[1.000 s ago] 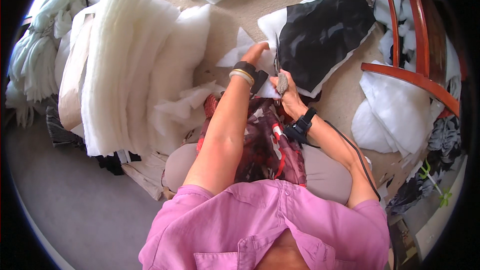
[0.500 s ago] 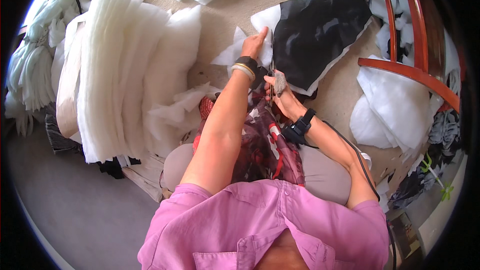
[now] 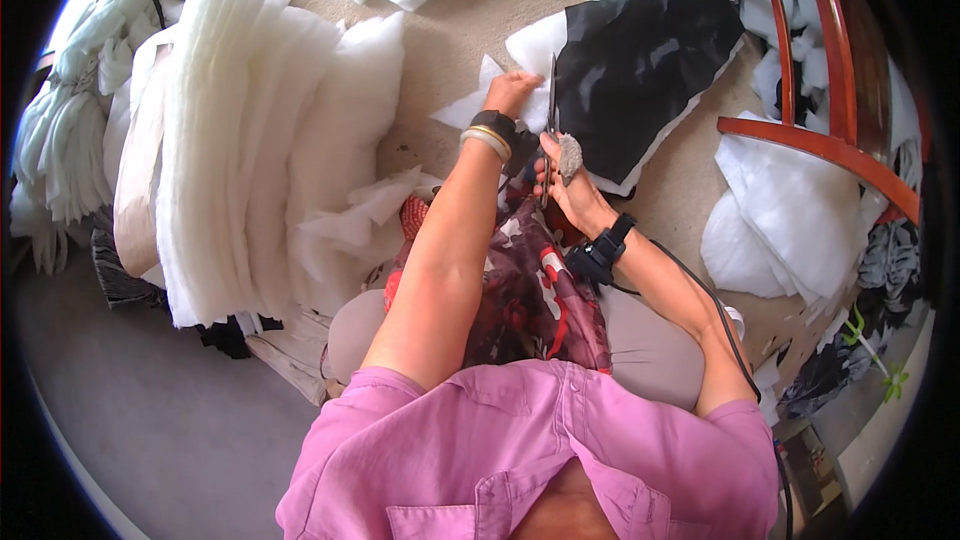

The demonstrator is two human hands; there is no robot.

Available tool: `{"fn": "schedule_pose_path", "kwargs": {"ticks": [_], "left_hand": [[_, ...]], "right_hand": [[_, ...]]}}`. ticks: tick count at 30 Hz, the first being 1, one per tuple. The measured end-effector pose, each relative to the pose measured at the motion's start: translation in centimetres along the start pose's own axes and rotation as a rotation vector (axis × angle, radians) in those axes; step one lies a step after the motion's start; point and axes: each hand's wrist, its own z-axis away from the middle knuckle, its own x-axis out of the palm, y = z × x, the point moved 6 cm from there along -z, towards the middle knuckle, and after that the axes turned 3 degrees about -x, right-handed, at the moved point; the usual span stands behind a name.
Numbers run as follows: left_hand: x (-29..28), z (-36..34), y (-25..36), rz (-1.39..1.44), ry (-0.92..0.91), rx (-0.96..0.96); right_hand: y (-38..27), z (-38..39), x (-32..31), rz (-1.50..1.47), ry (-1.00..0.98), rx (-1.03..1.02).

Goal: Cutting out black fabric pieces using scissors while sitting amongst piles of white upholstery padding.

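A black sheet (image 3: 645, 65) lies on white batting (image 3: 537, 41), which sticks out along its left and lower right edges. My right hand (image 3: 573, 195) is closed around the handles of long scissors (image 3: 552, 105). Their blades point away from me, along the left edge of the black sheet. A grey fuzzy wrap (image 3: 570, 159) covers part of that hand near the thumb. Just left of the blades, my left hand (image 3: 510, 93) pinches the white batting, its fingertips toward the scissors. A pointed white offcut (image 3: 468, 105) shows beside the left hand.
A thick stack of white batting (image 3: 235, 150) stands at left. On the right are a reddish wooden chair frame (image 3: 835, 145) and folded white batting (image 3: 785, 220). Patterned dark red cloth (image 3: 530, 290) covers my lap. A black cable (image 3: 700, 290) runs along my right forearm.
My left hand has drawn slightly nearer me, its fingertips shifting right. The scissors and my right hand have moved a little forward and right. The left edge of the black sheet sits slightly farther right.
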Motion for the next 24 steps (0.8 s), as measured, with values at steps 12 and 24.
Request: {"fn": "schedule_pose_path", "kwargs": {"ticks": [12, 24], "left_hand": [[-0.1, -0.2, -0.2, -0.03, 0.004, -0.01], [0.3, -0.8, 3.2, -0.343, 0.151, 0.085]], "right_hand": [[-0.4, 0.1, -0.6, 0.085, 0.081, -0.154], [-0.5, 1.4, -0.4, 0.248, -0.037, -0.134]]}}
